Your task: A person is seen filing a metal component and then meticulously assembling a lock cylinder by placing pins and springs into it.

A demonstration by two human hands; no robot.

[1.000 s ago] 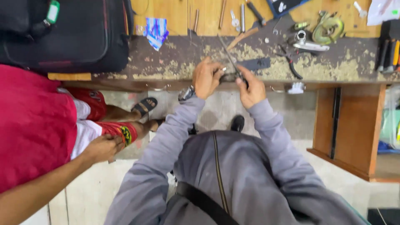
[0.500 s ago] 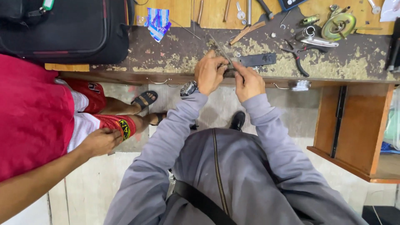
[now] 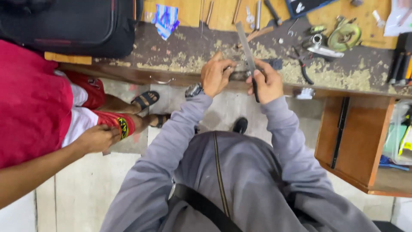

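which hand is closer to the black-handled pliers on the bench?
Right. The right hand, gripping a flat metal file, sits just left of the pliers; the left hand is farther left, beyond the file.

small piece under left hand mostly hidden by fingers, can't tell what it is. file handle end buried in right hand. black bag cut off at top edge. seated person cut off at left, only torso, arm & legs show.
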